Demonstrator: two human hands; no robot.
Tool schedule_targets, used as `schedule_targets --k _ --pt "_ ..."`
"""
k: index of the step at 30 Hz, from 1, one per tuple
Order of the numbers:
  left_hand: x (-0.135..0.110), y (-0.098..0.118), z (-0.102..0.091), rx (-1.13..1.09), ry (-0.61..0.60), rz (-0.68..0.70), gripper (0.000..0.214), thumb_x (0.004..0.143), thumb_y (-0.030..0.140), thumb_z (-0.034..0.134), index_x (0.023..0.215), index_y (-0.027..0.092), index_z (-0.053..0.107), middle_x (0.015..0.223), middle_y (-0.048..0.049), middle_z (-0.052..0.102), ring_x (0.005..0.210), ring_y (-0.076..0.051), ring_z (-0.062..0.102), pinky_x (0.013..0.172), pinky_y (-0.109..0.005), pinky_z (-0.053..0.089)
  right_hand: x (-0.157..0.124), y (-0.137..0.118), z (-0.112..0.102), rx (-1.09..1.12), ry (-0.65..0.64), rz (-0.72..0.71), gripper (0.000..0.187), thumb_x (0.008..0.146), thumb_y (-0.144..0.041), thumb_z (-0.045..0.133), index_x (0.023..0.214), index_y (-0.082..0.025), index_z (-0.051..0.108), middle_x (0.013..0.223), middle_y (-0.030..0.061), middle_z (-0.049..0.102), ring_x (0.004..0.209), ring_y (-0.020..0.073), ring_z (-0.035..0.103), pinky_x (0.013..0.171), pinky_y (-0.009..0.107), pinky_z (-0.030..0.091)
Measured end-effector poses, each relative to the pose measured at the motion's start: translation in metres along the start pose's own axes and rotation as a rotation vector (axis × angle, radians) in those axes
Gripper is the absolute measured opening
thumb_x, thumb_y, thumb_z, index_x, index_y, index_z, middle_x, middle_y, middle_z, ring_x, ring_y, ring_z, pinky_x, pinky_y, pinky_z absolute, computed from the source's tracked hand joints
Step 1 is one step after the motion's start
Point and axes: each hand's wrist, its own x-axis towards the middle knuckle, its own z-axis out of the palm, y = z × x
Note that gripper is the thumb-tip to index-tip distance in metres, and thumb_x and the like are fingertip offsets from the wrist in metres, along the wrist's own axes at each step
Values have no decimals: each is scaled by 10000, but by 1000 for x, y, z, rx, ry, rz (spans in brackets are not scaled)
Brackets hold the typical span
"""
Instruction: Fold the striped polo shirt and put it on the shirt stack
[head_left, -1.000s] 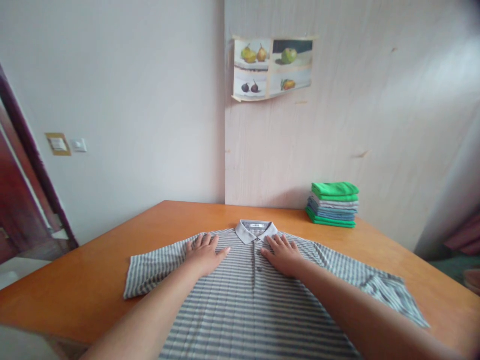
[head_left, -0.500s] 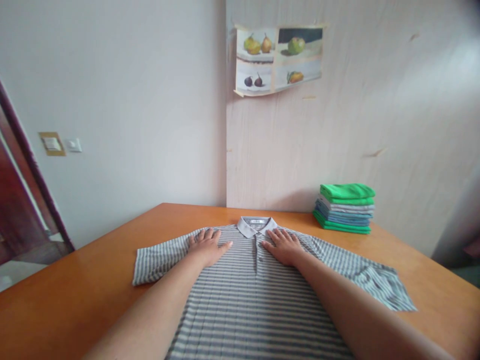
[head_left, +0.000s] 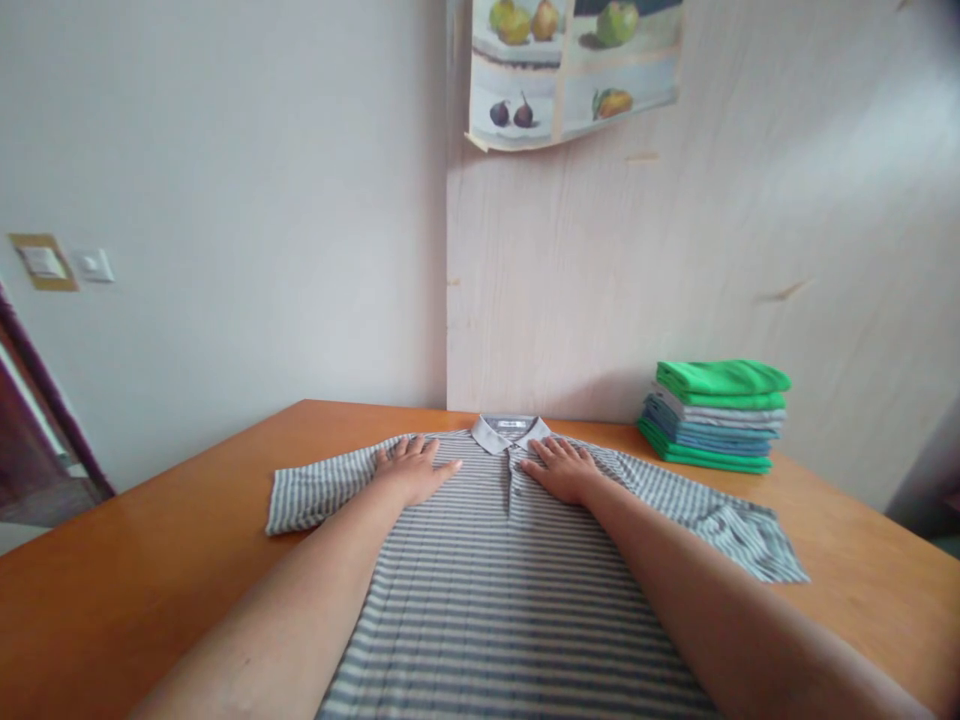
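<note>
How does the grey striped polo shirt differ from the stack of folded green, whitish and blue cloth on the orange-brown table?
The grey striped fabric polo shirt lies spread out, while the folded green, whitish and blue cloth stack is piled in layers. The left hand and right hand rest on the shirt; neither touches the stack. Both shirt and stack lie on the orange-brown table.
</note>
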Motion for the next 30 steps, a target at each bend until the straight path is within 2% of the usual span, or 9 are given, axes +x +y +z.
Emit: schedule_targets --k 6,12,14,16,20,23,26,30 --pt "11 -1 0 3 -16 9 932 802 846 149 1546 298 274 1639 -70 153 1485 -392 116 1109 -702 120 13 2 0 -6 -10 22 861 861 -816 142 1563 -322 205 1642 47 163 1491 328 109 1159 599 73" --pt "11 -1 -1 16 -22 18 928 818 836 163 1552 276 261 1637 -85 156 1485 -389 123 1110 -696 112 8 2 -6 36 -14 -25 863 871 -803 182 1562 -287 230 1639 60 170 1492 335 105 1164 588 83" --pt "11 -1 -1 27 19 26 939 816 841 169 1542 258 295 1629 -99 187 1479 -396 140 1113 -693 103 4 5 -10 105 56 -52 839 883 -774 263 1537 -250 315 1611 87 262 1479 334 170 1169 548 135" --pt "10 0 -1 53 118 38 921 832 822 194 1511 224 366 1607 -126 257 1469 -399 172 1120 -675 103 -2 13 -16 178 172 -61 738 912 -701 327 1462 -226 455 1531 103 418 1434 315 298 1155 477 226" --pt "0 5 -6 136 340 98 734 922 662 262 1361 144 540 1474 -180 469 1415 -371 306 1146 -605 100 -27 47 -34 229 330 9 536 964 -551 332 1209 -214 669 1206 96 684 1179 258 572 1001 348 416" --pt "-13 13 -12 180 408 152 565 953 534 313 1226 148 620 1365 -176 566 1359 -356 386 1142 -582 122 -61 88 -51 227 402 112 461 940 -503 386 996 -193 722 902 75 728 898 231 646 793 306 486" --pt "-27 25 -19 165 385 158 467 945 473 357 1137 163 649 1288 -165 613 1266 -344 484 1101 -556 237 -100 131 -65 205 443 229 409 901 -469 425 836 -178 705 708 52 676 714 199 609 613 268 448" --pt "-44 39 -21 49 220 134 477 926 510 362 1107 175 650 1198 -152 658 1104 -316 606 949 -452 430 -144 171 -69 162 432 383 365 882 -389 410 721 -176 660 639 47 635 616 166 568 524 245 387"
